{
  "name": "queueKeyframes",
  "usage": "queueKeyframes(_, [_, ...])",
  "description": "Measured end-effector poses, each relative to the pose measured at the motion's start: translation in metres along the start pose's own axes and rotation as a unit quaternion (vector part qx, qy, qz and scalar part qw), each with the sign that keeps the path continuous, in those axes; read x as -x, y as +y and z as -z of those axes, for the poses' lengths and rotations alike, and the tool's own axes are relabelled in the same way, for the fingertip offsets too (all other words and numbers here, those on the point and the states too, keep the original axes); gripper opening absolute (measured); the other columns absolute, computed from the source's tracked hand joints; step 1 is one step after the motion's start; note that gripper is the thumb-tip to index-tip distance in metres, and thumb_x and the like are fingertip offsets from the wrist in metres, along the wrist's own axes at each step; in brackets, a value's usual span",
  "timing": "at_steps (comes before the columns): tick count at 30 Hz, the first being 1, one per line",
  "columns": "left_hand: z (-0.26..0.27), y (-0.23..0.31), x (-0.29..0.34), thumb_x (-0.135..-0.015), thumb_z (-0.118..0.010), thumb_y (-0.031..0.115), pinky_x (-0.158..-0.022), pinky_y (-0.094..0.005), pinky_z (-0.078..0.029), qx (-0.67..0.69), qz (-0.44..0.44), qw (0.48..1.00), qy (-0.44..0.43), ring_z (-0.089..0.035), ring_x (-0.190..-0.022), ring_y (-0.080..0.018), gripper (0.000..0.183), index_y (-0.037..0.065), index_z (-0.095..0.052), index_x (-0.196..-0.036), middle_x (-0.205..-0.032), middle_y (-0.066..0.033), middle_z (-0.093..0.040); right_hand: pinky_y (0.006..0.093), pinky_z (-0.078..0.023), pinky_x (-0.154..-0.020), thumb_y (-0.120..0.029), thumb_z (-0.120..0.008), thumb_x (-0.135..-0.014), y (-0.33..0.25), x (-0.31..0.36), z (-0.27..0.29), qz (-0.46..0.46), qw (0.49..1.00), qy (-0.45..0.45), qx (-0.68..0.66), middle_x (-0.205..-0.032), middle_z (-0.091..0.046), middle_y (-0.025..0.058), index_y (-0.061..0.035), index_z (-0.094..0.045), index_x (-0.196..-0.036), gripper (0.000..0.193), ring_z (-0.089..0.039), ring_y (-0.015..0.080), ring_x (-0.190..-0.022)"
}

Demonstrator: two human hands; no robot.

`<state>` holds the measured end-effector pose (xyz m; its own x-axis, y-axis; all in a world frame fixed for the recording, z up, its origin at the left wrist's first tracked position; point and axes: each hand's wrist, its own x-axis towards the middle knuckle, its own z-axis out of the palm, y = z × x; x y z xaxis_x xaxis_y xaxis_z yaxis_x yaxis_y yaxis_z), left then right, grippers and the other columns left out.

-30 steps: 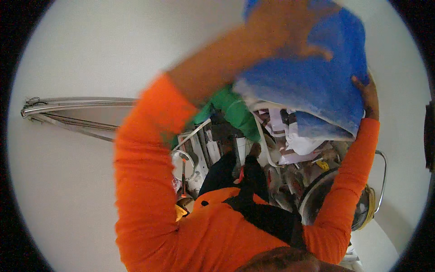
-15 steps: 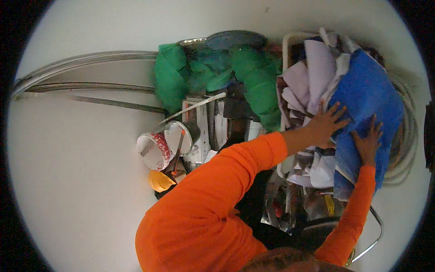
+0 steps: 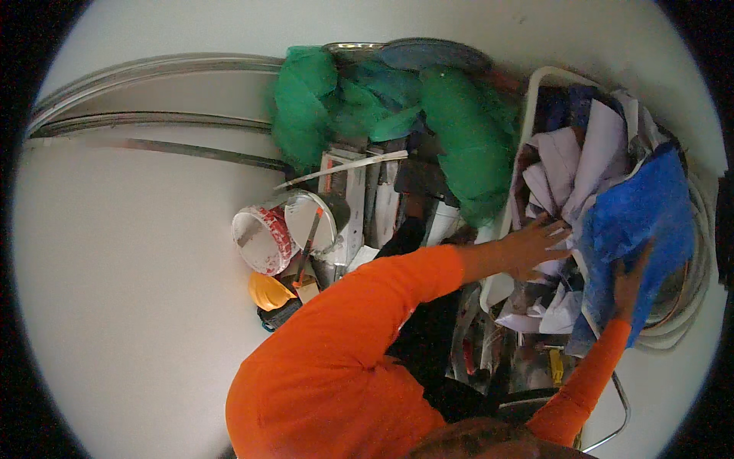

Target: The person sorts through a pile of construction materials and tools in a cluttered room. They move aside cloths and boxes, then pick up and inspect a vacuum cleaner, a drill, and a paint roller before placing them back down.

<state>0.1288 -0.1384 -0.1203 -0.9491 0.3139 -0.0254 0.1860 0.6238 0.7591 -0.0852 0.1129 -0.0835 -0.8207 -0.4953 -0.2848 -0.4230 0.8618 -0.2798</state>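
A crumpled blue sheet (image 3: 638,222) lies on top of a pile of white papers and cloth (image 3: 581,161) in a white-rimmed basket (image 3: 527,107) at the right. My right hand (image 3: 627,279) presses against the lower part of the blue sheet, fingers sunk into its folds. My left hand (image 3: 535,245) rests flat with spread fingers on the white pile, just left of the blue sheet. Both arms wear orange sleeves.
Bunched green netting (image 3: 459,130) sits beside the basket. A white bucket with red marks (image 3: 264,237), a yellow object (image 3: 267,291) and boxes crowd the middle. Metal rails (image 3: 153,69) run along the left. A coiled white hose (image 3: 688,306) lies at the right.
The blue sheet, held high overhead a second ago, has come down onto the basket pile. Both hands followed it down and now rest on the pile.
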Motion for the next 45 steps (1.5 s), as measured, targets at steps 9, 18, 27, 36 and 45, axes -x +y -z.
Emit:
queueKeyframes(9, [-0.017,-0.018,0.249,-0.084,-0.067,0.043,-0.113,-0.0603,-0.021,0.124,0.256,0.958,-0.028,-0.025,-0.141,-0.0463,0.084,0.012,-0.028,-0.151,-0.154,-0.0250,-0.025,0.0446,-0.038,-0.105,-0.018,-0.063,-0.084,-0.040,0.006,0.017,-0.124,0.972,-0.031,0.198,-0.130,-0.053,0.0221,0.0034,-0.062,-0.116,0.038,-0.047,0.0375,-0.124])
queueKeyframes(18, [-0.007,-0.118,0.376,-0.088,-0.064,0.042,-0.099,-0.0476,-0.044,0.173,0.516,0.824,0.160,-0.056,-0.114,-0.0456,0.064,0.001,-0.050,-0.136,-0.124,-0.0300,-0.058,0.0395,-0.041,-0.103,-0.031,-0.080,-0.079,-0.313,0.048,-0.196,-0.057,0.951,-0.091,-0.289,-0.146,-0.039,0.0186,-0.0008,-0.031,-0.147,0.089,-0.043,0.0298,-0.131])
queueKeyframes(27, [-0.023,-0.090,0.423,-0.088,-0.067,0.039,-0.098,-0.0421,-0.046,0.291,0.573,0.746,0.172,-0.059,-0.116,-0.0383,0.060,0.002,-0.053,-0.134,-0.123,-0.0269,-0.060,0.0465,-0.039,-0.106,-0.029,-0.081,-0.076,-0.250,-0.050,-0.443,-0.040,0.997,0.046,-0.041,-0.144,-0.042,0.0199,0.0046,-0.034,-0.143,0.088,-0.047,0.0321,-0.126])
queueKeyframes(36, [-0.020,-0.075,0.433,-0.089,-0.068,0.036,-0.091,-0.0383,-0.050,0.340,0.550,0.697,0.310,-0.063,-0.111,-0.0322,0.057,0.001,-0.055,-0.132,-0.119,-0.0227,-0.065,0.0382,-0.050,-0.089,-0.003,-0.072,-0.074,-0.345,-0.054,-0.269,-0.039,0.909,0.166,-0.381,-0.117,-0.065,0.0106,-0.0006,-0.061,-0.120,0.047,-0.061,0.0250,-0.101])
queueKeyframes(45, [0.083,-0.075,0.356,-0.089,-0.071,0.030,-0.101,-0.0369,-0.044,0.478,0.407,0.670,0.396,-0.055,-0.118,-0.0249,0.075,-0.001,-0.033,-0.147,-0.132,-0.0189,-0.054,0.0347,-0.046,-0.091,-0.002,-0.072,-0.071,-0.434,0.027,-0.008,-0.030,0.872,0.157,-0.463,-0.113,-0.065,0.0083,-0.0018,-0.063,-0.118,0.048,-0.061,0.0218,-0.101])
